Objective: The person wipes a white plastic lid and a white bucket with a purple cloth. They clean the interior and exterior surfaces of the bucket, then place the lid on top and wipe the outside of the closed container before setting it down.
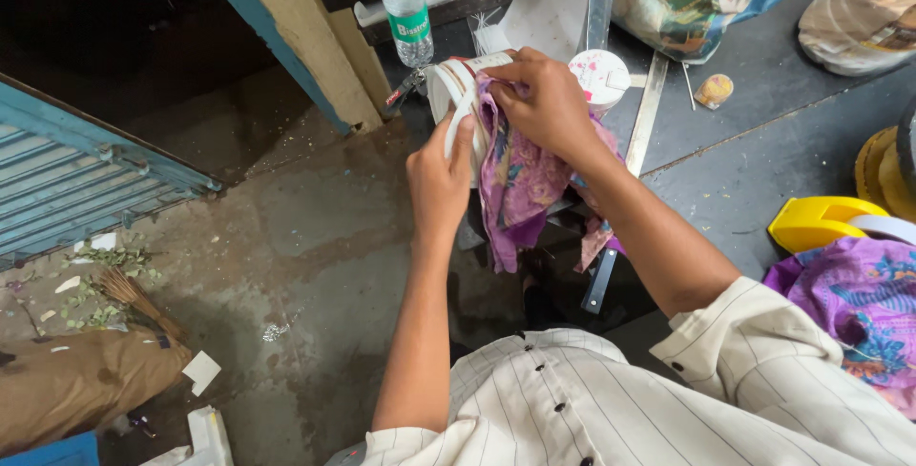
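My left hand [439,175] and my right hand [544,103] are raised together over the floor. Between them I hold a piece of purple patterned cloth [520,189] and a white strip with a red line [456,94], which looks like a measuring tape or trim band looped around the cloth's top edge. My left thumb presses the strip against the cloth. My right fingers pinch the strip's upper end. The cloth hangs down below both hands. My striped shirt sleeve [763,361] fills the lower right.
A plastic water bottle [405,8] stands behind the hands, beside a white round container [601,75]. A metal ruler [649,108] lies on the grey table [763,151]. More purple fabric [859,304] and a yellow tool [821,221] sit right. A broom [129,289] lies left.
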